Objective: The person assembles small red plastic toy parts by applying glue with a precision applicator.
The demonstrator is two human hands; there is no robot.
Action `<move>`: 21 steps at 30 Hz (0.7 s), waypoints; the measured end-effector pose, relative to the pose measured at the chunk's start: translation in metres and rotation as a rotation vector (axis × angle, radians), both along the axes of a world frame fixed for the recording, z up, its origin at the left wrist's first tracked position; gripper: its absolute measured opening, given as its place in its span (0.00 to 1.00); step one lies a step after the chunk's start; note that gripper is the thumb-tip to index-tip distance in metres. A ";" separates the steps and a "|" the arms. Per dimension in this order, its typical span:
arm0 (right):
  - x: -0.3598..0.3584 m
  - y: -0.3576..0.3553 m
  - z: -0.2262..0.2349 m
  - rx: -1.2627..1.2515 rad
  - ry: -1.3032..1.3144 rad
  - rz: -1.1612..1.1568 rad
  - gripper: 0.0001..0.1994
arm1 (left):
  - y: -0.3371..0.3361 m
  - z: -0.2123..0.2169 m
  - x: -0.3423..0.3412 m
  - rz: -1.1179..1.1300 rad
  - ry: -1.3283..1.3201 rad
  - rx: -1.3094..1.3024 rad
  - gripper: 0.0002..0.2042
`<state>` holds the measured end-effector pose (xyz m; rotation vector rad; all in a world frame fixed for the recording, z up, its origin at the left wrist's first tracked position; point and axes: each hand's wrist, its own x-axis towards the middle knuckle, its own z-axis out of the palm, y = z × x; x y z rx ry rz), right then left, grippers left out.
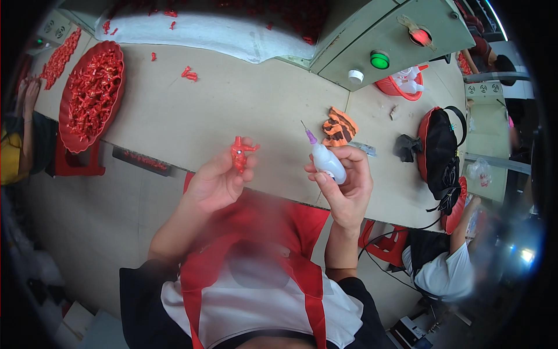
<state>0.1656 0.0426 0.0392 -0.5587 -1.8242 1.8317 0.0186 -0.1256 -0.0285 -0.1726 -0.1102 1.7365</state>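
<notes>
Between the thumb and fingers of my left hand [216, 181] is a small red plastic figure [239, 155], held upright above the table's near edge. A small light spot shows on its middle. My right hand [350, 189] grips a white squeeze bottle [328, 161] with a purple needle tip [311, 136]. The bottle leans, its thin needle pointing up and to the left, apart from the figure. Just beyond the bottle lies a crumpled orange and brown striped cloth [339, 127].
At the left stands a red basin [65, 131] heaped with red pieces. A few red pieces [189, 74] lie farther back. A green machine [395, 43] with a lit button borders the far side. On the right are a red basket [396, 92] of bottles and a black bag [443, 154]. Co-workers sit at both sides.
</notes>
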 end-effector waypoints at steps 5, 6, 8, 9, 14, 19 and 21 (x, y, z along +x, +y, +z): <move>0.008 0.003 -0.004 0.059 0.016 -0.037 0.16 | 0.002 0.002 0.003 0.010 -0.074 0.071 0.15; 0.009 0.003 -0.005 0.087 0.022 -0.037 0.16 | 0.002 0.002 0.004 0.018 -0.078 0.085 0.14; 0.008 0.002 -0.007 0.108 0.041 -0.057 0.16 | 0.002 0.003 0.004 0.030 -0.069 0.072 0.15; 0.007 0.001 -0.007 0.131 0.059 -0.076 0.16 | 0.002 0.003 0.003 0.043 -0.062 0.059 0.15; 0.007 -0.013 0.005 0.361 0.087 -0.164 0.19 | 0.004 0.028 0.005 0.155 0.524 -0.359 0.14; -0.003 -0.020 0.023 0.851 0.230 -0.027 0.15 | 0.014 0.047 0.018 0.422 1.101 -0.700 0.13; -0.004 -0.022 0.026 0.877 0.205 -0.013 0.15 | 0.015 0.052 0.019 0.404 1.170 -0.763 0.16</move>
